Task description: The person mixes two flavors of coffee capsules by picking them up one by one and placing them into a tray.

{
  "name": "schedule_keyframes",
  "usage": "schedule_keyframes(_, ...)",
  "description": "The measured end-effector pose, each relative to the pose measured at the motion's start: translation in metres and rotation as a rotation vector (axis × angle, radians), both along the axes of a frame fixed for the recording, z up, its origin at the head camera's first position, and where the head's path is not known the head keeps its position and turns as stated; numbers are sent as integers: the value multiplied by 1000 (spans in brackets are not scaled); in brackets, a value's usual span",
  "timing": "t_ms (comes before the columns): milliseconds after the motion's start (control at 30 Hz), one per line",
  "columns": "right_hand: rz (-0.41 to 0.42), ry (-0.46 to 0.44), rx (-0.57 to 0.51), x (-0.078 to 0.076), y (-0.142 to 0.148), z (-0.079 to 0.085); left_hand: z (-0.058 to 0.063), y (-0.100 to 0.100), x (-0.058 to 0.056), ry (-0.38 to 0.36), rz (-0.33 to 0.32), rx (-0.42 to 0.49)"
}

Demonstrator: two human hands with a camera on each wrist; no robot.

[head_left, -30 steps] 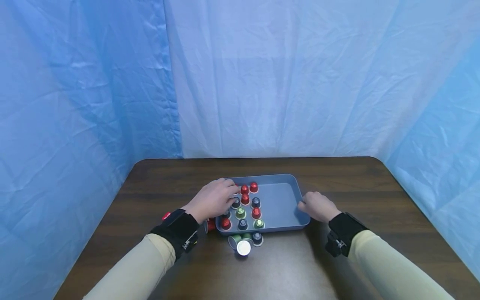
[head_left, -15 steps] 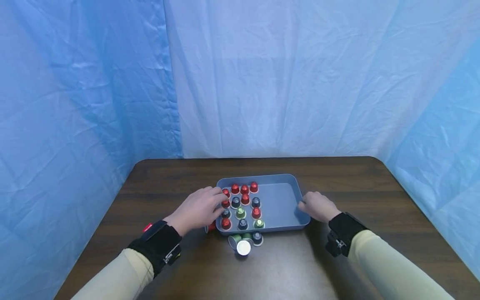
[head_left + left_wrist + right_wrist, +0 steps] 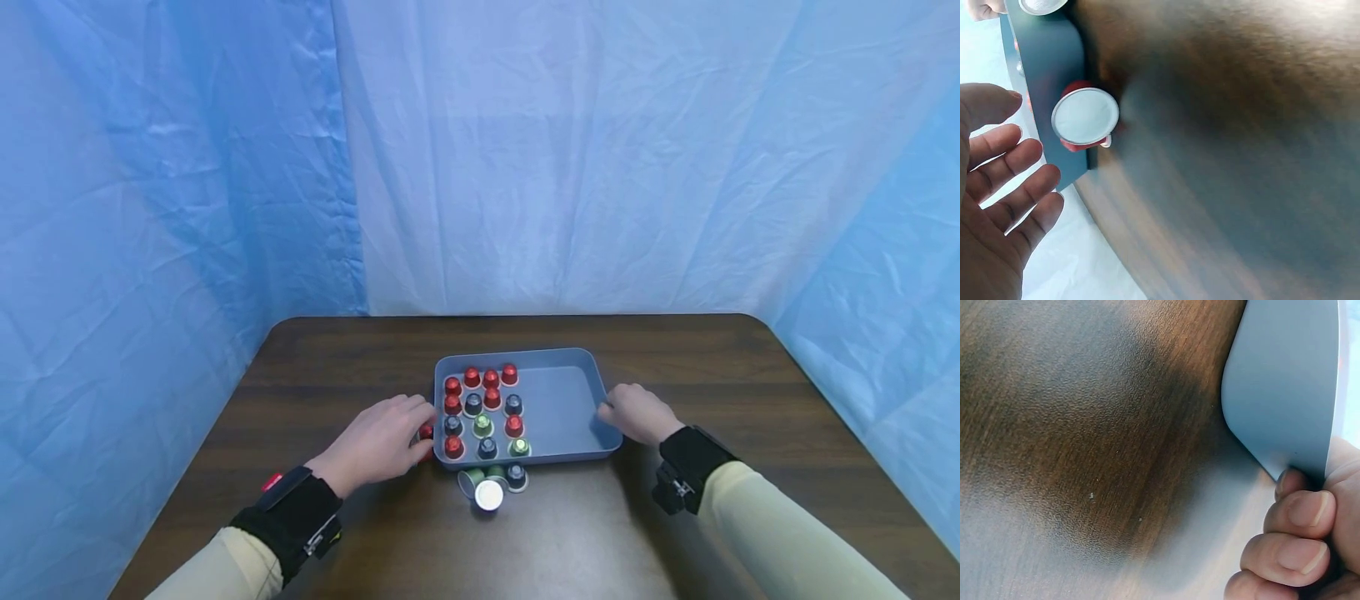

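My left hand [image 3: 381,440] is at the left end of the grey-blue tray [image 3: 562,412], fingers loosely bent with nothing between them. Just beyond its fingertips, against the tray's outer wall, lies a red coffee capsule [image 3: 1085,117], its silver lid facing the left wrist camera; the hand partly hides it in the head view. Upright in the left half of the tray stand several capsules, among them red ones [image 3: 453,447], dark blue ones [image 3: 487,448] and green ones [image 3: 482,425]. At the opposite end, my right hand [image 3: 639,412] grips the tray's edge, fingers curled under its rim.
In front of the tray lie green capsules [image 3: 471,481], a white-lidded capsule [image 3: 489,496] and an upright dark blue capsule [image 3: 516,477]. A dark wooden table [image 3: 585,533] carries everything. Blue and white curtains [image 3: 570,167] hang behind and to the sides.
My left hand has drawn back from over the tray's capsules, moving left and nearer to the red capsule outside it, uncovering the left column. My right hand has kept its place on the tray.
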State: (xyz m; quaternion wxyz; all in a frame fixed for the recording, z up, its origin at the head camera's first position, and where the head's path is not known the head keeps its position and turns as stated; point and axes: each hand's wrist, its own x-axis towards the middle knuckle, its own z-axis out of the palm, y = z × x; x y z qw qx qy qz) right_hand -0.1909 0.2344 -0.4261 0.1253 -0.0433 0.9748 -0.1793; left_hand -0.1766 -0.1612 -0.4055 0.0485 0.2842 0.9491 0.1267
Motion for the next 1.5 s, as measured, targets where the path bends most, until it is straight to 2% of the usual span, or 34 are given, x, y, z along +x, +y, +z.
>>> schedule_keyframes(233,-14,-14,0,-1,0,1,-10,-3,4,-23,1,17)
schedule_keyframes(533,-13,-12,1,2,-1,3,-18,-5,6,-45,-11,-24)
schedule_keyframes(933,-13,-8,8,0,-2,2,-22,-16,9,37,-125,-101)
schedule_keyframes(1100,-18,-16,6,1,-3,3,-23,-20,10,73,-146,-112)
schedule_keyframes(1267,-21,-22,7,1,-3,4,-20,-21,10,106,-125,-89)
schedule_keyframes(1500,-15,-14,11,3,-3,4,-9,-20,6,119,-51,-5)
